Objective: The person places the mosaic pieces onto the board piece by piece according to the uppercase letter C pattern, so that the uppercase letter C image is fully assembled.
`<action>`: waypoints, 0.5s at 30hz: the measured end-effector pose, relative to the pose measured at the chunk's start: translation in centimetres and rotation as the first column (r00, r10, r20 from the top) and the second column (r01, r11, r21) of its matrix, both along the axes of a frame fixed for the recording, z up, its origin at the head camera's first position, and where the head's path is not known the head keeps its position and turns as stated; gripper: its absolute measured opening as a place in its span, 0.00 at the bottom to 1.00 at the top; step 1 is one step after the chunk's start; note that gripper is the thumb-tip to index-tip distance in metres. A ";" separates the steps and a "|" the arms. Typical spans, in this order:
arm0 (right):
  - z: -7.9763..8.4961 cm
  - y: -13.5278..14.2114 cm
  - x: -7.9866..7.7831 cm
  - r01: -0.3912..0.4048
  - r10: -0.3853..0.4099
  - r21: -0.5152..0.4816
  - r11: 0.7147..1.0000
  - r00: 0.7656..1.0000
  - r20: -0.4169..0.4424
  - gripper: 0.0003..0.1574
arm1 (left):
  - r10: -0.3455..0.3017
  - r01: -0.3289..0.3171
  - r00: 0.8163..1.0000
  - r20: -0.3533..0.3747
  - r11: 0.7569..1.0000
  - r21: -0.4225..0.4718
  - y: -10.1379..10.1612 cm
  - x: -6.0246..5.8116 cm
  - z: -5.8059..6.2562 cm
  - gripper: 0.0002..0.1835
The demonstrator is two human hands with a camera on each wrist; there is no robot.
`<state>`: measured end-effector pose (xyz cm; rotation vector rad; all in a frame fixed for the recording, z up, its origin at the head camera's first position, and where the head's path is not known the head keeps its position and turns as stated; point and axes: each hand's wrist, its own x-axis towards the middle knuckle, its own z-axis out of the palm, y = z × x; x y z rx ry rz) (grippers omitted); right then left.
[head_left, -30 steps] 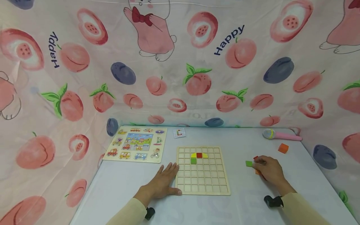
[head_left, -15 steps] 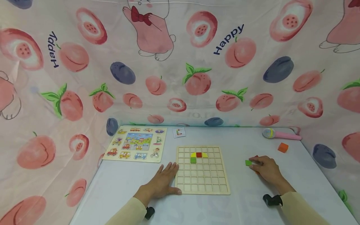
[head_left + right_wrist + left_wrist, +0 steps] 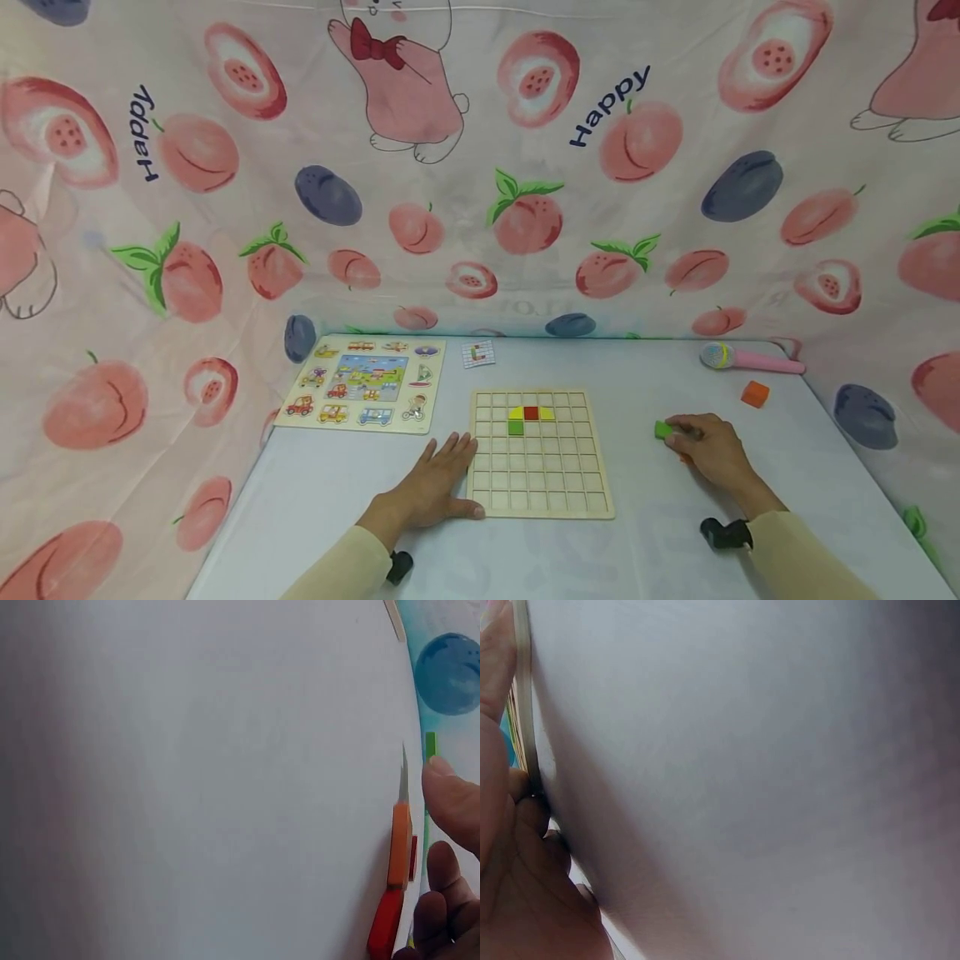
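Note:
A wooden grid board [image 3: 536,483] lies mid-table in the head view. Near its top sit a red square [image 3: 531,413], a yellow piece on either side and a green square [image 3: 515,427] below the left one. My left hand [image 3: 429,490] rests along the board's left side, fingers extended, thumb at the lower corner. To the right, my right hand [image 3: 712,454] pinches a green block [image 3: 663,429], which the right wrist view shows raised at the thumb tip. Under that hand, an orange block [image 3: 400,844] and a red block [image 3: 385,924] lie on the table, mostly hidden from the head view.
A vehicle picture puzzle [image 3: 438,400] lies at the back left, beside a small pattern card [image 3: 478,354]. At the back right are a pink toy microphone [image 3: 765,362] and an orange block [image 3: 755,394]. A fruit-print cloth [image 3: 450,192] hangs behind the table.
The right fingers have closed in on the green block from the right and tilted it up slightly. A red piece by the fingertips is now covered in the head view. The left hand stays put.

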<state>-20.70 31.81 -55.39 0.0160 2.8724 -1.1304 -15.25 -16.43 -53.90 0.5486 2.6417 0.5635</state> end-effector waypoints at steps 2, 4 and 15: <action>0.0 -0.1 0.0 0.005 -0.005 -0.013 1.000 1.000 -0.007 0.26 | 0.002 -0.002 1.000 0.000 1.000 0.001 0.0 0.0 0.0 0.62; 0.1 -0.3 0.0 0.021 -0.021 -0.025 0.999 1.000 -0.006 0.26 | 0.004 -0.004 1.000 0.000 1.000 0.003 0.0 0.0 -0.1 0.62; 0.9 -2.3 -0.2 0.117 -0.124 -0.171 0.978 0.992 -0.031 0.22 | 0.008 -0.008 1.000 -0.001 1.000 -0.004 0.1 0.0 0.0 0.62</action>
